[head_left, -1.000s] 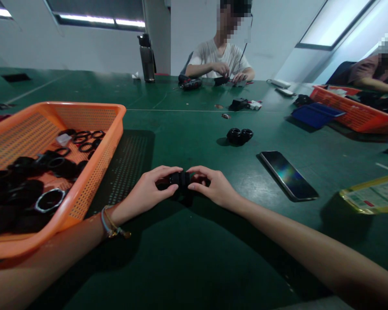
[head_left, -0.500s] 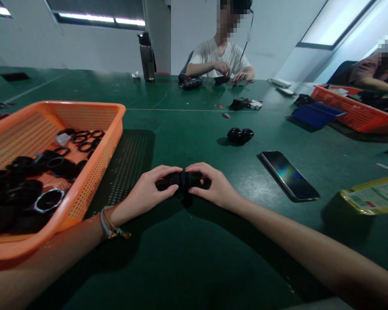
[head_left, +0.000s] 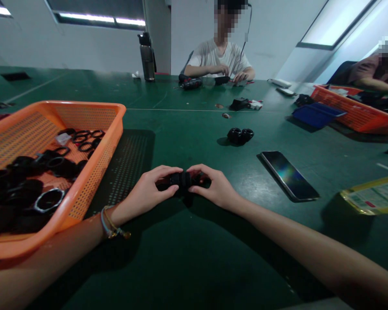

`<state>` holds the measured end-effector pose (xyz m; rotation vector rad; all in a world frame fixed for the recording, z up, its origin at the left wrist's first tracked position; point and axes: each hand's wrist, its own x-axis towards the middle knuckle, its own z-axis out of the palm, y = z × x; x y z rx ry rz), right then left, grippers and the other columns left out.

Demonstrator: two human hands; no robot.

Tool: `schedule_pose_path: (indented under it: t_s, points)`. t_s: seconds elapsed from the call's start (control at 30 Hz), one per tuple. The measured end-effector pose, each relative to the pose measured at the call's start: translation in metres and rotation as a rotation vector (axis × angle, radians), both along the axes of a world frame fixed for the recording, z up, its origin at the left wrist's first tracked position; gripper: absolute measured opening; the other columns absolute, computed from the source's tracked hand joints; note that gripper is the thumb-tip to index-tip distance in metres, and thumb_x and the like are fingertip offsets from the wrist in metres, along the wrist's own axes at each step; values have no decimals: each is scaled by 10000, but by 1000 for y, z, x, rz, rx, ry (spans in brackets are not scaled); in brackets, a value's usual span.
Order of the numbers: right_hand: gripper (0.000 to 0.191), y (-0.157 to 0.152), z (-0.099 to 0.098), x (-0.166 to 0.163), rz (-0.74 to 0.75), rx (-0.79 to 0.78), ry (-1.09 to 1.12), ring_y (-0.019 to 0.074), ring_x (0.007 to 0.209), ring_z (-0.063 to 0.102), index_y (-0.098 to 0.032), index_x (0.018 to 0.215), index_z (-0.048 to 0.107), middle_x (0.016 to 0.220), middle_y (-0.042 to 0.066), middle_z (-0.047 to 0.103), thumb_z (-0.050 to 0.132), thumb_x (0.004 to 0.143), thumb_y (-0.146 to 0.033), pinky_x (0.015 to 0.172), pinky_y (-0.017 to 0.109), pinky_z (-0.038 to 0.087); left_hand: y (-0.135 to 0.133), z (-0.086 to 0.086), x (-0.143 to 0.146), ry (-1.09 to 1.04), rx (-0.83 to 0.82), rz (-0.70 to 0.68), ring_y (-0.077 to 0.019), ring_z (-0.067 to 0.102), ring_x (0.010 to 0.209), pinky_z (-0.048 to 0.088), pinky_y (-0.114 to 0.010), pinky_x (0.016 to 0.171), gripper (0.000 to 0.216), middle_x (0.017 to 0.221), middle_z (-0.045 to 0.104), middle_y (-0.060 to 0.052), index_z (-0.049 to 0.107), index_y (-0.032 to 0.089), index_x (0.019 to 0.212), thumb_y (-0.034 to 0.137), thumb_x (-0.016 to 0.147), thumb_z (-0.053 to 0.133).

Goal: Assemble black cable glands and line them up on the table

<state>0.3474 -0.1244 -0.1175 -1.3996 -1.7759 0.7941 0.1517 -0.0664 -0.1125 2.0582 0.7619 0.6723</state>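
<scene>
Between my two hands, just over the green table, lies a black cylindrical part point(head_left: 183, 178) with a ridged ring around its middle. My left hand point(head_left: 151, 185) grips its left end, thumb below and fingers above. On the other end my right hand point(head_left: 215, 185) is closed in the same way. The fingers hide much of the part, and its exact kind is hard to make out. Farther back on the table sit two round black parts point(head_left: 240, 135), touching each other.
At left stands an orange basket point(head_left: 100, 181) with black rings and tubular parts. A phone point(head_left: 289, 176) and a yellow-edged package point(head_left: 371, 196) lie at right. A bottle point(head_left: 147, 58), a power drill point(head_left: 190, 83), a blue tray point(head_left: 317, 114) and another orange basket point(head_left: 352, 114) are farther off. Two people sit beyond.
My right hand's fingers have shifted very slightly on the black part. My left hand stays in place. The person opposite has moved a little.
</scene>
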Motion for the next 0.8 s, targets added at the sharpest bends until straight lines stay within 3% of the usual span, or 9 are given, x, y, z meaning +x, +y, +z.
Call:
schedule_pose_path:
  t_s: [0.8]
  points:
    - [313, 1, -1, 1, 4, -1, -21, 159, 808, 611, -186, 1017, 585, 905, 28, 670, 660, 719, -134, 693, 299, 452, 0, -1, 0, -3, 2, 4, -189, 619, 938, 530, -339, 827, 362, 1061, 627, -69, 622, 179, 1081, 289, 743, 558]
